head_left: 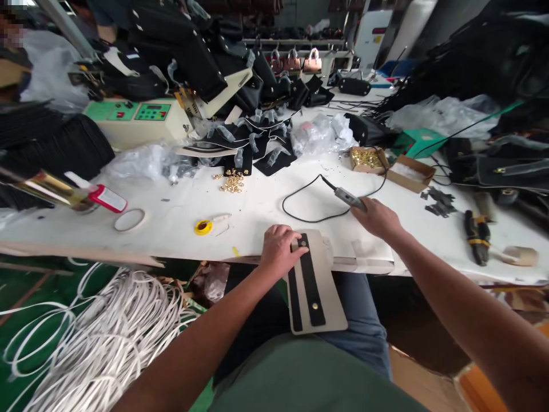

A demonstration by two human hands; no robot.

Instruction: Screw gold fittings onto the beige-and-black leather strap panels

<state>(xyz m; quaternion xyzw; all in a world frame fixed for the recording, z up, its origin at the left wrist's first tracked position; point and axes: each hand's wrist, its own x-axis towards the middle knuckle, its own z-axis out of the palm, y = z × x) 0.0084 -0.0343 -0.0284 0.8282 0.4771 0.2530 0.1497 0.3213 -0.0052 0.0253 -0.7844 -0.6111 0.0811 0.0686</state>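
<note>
My left hand [281, 249] is closed over the upper left of a beige panel [330, 297], its thumb pressing on a black strip [311, 286]. This strip has a round metal stud near each end, and a narrower black strip [295, 300] lies alongside. The panel spans the table edge and my lap. My right hand [380, 218] is wrapped round a grey corded hand tool [349, 198], above the table and right of the panel. The tool's cord leaves its far end and loops on the tabletop; its other end is hidden by my hand.
Gold metal fittings [232, 182] lie loose on the white table [266, 200]; more fill a small box [368, 159]. Pliers [478, 237] and black pieces [440, 202] lie right. A yellow spool [203, 227], tape ring [129, 220] and machine [137, 120] are left. White strips [124, 337] cover the floor.
</note>
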